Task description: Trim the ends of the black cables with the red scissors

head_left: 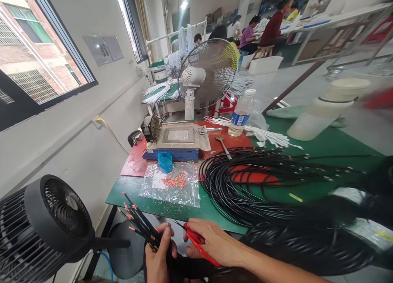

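No writing is legible on the water bottle's (240, 113) blue label. Below the green table's (172, 209) near edge, the left hand (158, 256) grips a bundle of black cables (141, 221); the right hand (215, 242) is closed around red-handled cutters (199, 244).

— What sort of room is this?
— A workshop: a pale wall (92, 123) on the left with dark-framed windows (39, 50) letting in daylight, brick buildings beyond.
— And the furniture?
— A green-topped table (322, 148) in front, a grey floor (276, 82), more benches (334, 21) far back under a ceiling light (184, 5).
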A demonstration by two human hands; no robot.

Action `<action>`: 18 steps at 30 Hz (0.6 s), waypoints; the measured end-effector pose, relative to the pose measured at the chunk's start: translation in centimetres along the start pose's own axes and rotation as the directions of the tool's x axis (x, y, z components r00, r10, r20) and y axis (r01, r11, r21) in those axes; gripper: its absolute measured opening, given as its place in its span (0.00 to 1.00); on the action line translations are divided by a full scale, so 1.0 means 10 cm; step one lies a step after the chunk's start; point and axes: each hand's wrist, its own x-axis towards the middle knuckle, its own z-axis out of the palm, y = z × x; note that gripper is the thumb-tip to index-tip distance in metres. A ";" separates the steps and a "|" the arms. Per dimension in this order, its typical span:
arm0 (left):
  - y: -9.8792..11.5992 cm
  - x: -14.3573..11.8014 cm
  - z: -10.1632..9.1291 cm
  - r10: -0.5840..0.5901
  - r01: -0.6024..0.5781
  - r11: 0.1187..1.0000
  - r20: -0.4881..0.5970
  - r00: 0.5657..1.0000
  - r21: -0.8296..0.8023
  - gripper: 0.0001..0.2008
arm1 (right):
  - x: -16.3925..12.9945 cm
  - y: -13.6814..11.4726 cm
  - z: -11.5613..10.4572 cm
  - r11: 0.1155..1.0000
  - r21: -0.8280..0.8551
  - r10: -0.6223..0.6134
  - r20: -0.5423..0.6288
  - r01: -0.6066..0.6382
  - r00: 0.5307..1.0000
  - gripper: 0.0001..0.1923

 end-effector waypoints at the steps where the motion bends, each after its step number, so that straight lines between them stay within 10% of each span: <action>1: -0.01 0.01 0.00 0.015 -0.015 1.000 -0.002 1.000 0.017 0.15 | 0.00 0.00 -0.02 0.999 -0.037 0.008 0.025 -0.007 1.000 0.19; 18: 0.01 0.18 0.06 0.083 -0.101 0.959 0.077 0.994 0.264 0.20 | 0.06 0.06 -0.12 0.996 -0.072 0.052 -0.007 -0.052 0.999 0.25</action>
